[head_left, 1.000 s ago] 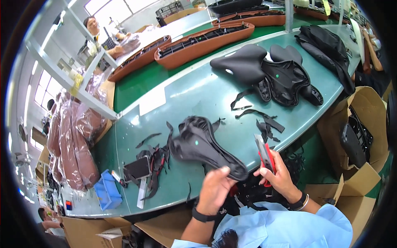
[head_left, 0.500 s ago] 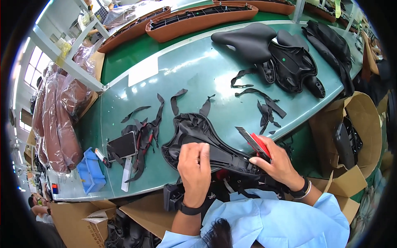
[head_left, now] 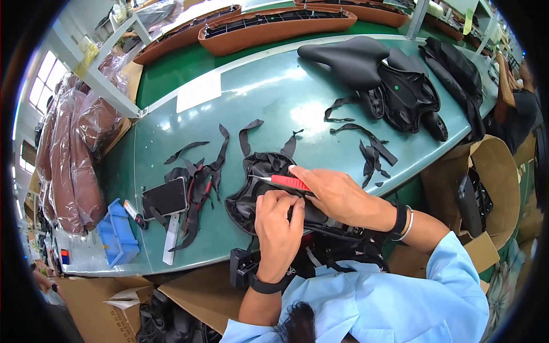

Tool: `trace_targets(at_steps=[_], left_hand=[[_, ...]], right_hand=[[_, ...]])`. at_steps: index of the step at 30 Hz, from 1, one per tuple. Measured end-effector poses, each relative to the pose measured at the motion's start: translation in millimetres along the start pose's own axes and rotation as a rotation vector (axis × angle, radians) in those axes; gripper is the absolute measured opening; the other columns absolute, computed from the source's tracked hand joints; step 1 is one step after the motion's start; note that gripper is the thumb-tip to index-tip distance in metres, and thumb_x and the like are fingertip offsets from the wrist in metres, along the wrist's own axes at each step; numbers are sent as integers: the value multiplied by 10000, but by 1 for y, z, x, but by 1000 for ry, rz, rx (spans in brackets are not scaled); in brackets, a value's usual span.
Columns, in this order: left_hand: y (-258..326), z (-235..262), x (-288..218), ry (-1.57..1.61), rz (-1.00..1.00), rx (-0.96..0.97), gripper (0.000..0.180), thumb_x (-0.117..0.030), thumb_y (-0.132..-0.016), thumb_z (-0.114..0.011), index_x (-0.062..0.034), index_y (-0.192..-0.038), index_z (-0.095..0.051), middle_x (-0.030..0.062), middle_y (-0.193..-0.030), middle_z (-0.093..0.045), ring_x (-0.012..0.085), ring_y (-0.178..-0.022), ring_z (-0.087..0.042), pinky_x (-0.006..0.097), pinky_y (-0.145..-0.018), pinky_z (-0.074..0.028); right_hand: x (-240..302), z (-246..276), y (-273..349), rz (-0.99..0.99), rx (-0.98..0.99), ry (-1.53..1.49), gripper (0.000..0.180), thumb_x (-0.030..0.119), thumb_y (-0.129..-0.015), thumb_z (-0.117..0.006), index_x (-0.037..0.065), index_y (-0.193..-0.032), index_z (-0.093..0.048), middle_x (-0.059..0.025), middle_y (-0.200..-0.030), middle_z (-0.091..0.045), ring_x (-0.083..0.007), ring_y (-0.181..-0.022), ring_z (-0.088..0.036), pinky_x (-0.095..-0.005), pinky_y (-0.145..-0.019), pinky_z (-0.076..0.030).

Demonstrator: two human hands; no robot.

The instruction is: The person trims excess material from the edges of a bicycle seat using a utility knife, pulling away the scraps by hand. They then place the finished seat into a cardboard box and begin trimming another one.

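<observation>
A black bicycle saddle [head_left: 239, 207] lies underside up at the near edge of the table, its wide end to the left. My right hand [head_left: 343, 195] is closed around a red-handled utility knife [head_left: 289, 182]. The blade points left over the hollow of the saddle's wide end. Just below it, my left hand [head_left: 278, 226] is pinched over the saddle; what its fingertips hold, if anything, is hidden. Black fabric strips [head_left: 250, 136] lie beyond the saddle.
To the left are a phone [head_left: 164, 199], more scraps, a second cutter [head_left: 136, 215] and a blue bin [head_left: 118, 237]. Finished-looking saddles [head_left: 343, 60] are piled at far right. Cardboard boxes [head_left: 503, 177] stand below the table edge. Another person [head_left: 517, 108] is at right.
My right hand has moved left with the knife, from the saddle's narrow end to its wide end. The blade has swung to point left. My left hand has shifted slightly right.
</observation>
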State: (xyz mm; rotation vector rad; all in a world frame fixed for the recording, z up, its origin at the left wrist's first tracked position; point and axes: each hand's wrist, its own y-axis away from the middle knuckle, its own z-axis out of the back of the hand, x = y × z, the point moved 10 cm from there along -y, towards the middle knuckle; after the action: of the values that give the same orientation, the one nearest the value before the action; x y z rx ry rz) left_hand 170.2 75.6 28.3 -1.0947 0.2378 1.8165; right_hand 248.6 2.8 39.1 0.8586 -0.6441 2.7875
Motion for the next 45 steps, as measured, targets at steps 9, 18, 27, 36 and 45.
trace_targets(at_steps=[9, 18, 27, 36, 45], left_hand=[[-4, -1, 3, 21, -2, 16, 164, -44, -791, -680, -3, -951, -681, 145, -959, -623, 334, -938, -574, 421, -825, -457], [-12, -5, 6, -65, 119, -29, 130, -140, -848, -687, -39, -930, -698, 96, -905, -624, 283, -844, -609, 390, -735, -473], [-16, -13, 6, -171, 46, -134, 157, -161, -781, -764, -56, -847, -667, 64, -850, -585, 265, -813, -569, 401, -711, -436], [-12, -8, 15, 64, 90, -161, 124, -4, -741, -689, -29, -752, -568, 69, -749, -526, 261, -739, -523, 386, -699, -419], [-8, 1, 16, 322, 29, -198, 117, 23, -774, -691, -12, -782, -579, 84, -789, -570, 223, -742, -557, 332, -670, -454]], right_hand=[[20, -15, -7, 62, 27, 326, 506, 43, -788, -604, -82, -1262, -477, -150, -858, -570, -318, -807, -591, -417, -664, -490], [-78, -20, 3, -649, 83, -743, 303, 105, -777, -699, -13, -998, -528, -66, -744, -605, -143, -580, -580, -286, -536, -467], [-54, 37, 39, -434, -74, -330, 473, 181, -914, -644, 82, -1352, -496, -133, -882, -633, -239, -635, -620, -320, -591, -497], [-27, 25, 31, -292, 192, -100, 529, 131, -905, -637, 152, -1415, -497, -171, -914, -678, -328, -686, -627, -388, -609, -492], [-8, 28, 65, -377, 341, 25, 591, 169, -909, -619, 188, -1460, -407, -147, -752, -646, -358, -625, -617, -431, -551, -472]])
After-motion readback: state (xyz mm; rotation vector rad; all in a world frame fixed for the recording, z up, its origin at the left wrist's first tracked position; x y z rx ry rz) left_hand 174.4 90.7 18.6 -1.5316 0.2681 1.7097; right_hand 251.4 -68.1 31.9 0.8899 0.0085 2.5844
